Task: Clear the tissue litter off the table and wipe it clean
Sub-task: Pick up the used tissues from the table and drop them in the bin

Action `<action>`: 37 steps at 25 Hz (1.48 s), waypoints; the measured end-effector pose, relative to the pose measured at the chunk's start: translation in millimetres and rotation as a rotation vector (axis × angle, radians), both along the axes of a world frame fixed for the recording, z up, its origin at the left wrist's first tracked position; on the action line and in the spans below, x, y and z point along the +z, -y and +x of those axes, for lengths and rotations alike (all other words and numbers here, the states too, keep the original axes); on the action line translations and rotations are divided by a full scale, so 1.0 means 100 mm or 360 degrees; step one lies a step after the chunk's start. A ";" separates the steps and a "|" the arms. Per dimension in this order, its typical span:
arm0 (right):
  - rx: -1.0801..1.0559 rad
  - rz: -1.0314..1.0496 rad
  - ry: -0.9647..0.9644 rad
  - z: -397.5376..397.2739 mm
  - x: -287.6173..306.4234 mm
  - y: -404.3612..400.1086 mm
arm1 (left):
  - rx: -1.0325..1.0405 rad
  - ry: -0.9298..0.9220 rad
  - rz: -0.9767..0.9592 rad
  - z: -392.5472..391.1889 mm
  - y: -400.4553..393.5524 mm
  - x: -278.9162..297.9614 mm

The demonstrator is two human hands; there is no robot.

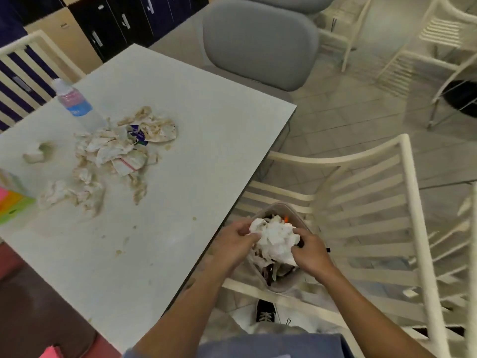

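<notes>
I hold a crumpled wad of white tissue (277, 240) between both hands, just above a small pale bin (282, 285) that sits on the slatted seat of a cream chair (361, 197) beside the desk (180, 140). My left hand (236, 244) pinches the wad's left side, its fingers curled onto the paper; my right hand (311, 251) grips the right side the same way. The wad is a rough ball with no clear long axis, its creased folds bulging upward.

The bin has a rounded rim and already holds more crushed tissue and some darker scraps; I cannot tell what the scraps are.

On the desk, well apart from my hands, lies the rest of the litter: a loose heap of stained tissues (116, 153), flat and ragged, spreading from the far side towards the near left, with a small blue wrapper (138, 135) in it. 1 separate tissue ball (38, 152) lies left of the heap. A clear plastic bottle (74, 104) with a blue label stands behind the heap. A bright box (13, 197) sits at the left edge. Brownish smears and crumbs (121, 244) dot the smooth pale top.
</notes>
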State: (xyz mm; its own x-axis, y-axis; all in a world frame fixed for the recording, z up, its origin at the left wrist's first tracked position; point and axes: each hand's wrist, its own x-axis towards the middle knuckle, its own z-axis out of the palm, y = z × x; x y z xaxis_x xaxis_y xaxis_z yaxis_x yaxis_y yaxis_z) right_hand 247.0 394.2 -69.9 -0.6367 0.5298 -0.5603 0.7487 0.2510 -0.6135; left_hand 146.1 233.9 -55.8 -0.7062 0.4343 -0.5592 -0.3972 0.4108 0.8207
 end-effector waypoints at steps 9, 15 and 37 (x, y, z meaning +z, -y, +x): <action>0.0067 -0.0008 -0.0128 -0.19 0.23 0.13 | 0.0028 -0.0230 -0.0194 -0.12 0.07 0.00; 0.0293 -0.0081 -0.0298 -0.90 0.40 0.66 | 0.0205 -0.0285 -0.0159 -0.60 0.66 0.23; 0.1396 0.0479 -0.0223 -3.27 0.10 3.44 | 0.0953 -0.0229 -0.0028 -1.87 3.46 0.14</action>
State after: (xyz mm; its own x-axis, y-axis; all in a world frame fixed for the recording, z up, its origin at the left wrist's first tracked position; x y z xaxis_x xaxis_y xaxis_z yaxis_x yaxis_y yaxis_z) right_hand -80.2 50.3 -59.5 -0.9286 -0.0616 -0.3658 0.1409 0.8537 -0.5013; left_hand -41.1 -112.6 -41.3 -0.8934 -0.0697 -0.4439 -0.4492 0.1645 0.8782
